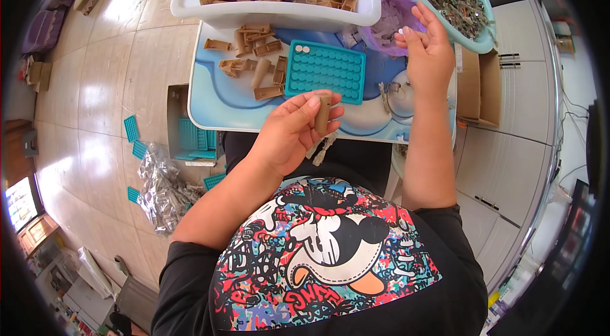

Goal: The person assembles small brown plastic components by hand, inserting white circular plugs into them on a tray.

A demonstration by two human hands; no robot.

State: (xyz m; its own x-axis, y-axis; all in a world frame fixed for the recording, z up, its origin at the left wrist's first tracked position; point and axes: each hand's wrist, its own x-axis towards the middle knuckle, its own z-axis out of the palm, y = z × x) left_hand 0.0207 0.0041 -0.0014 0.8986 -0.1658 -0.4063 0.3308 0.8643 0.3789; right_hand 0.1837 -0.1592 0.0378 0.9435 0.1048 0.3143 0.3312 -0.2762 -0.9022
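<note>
My left hand (283, 132) grips a brown plastic shell piece (323, 115) upright between thumb and fingers, above the table's near edge. My right hand (431, 50) is raised beside the purple bowl (389, 48), thumb and fingertips pinched on a small white piece (401, 31), probably a disc. Between the hands and the large bin lies a teal tray (325, 72) with rows of round pockets. Two small white discs (302, 49) sit at its far left corner. Several loose brown shell pieces (260, 73) are scattered to the tray's left.
A white bin (279, 17) heaped with brown pieces stands at the table's far side. Right of it, a teal basin (486, 34) holds tangled small parts with wires. A cardboard box (480, 88) stands right of the table; clear plastic bags (162, 186) lie on the left floor.
</note>
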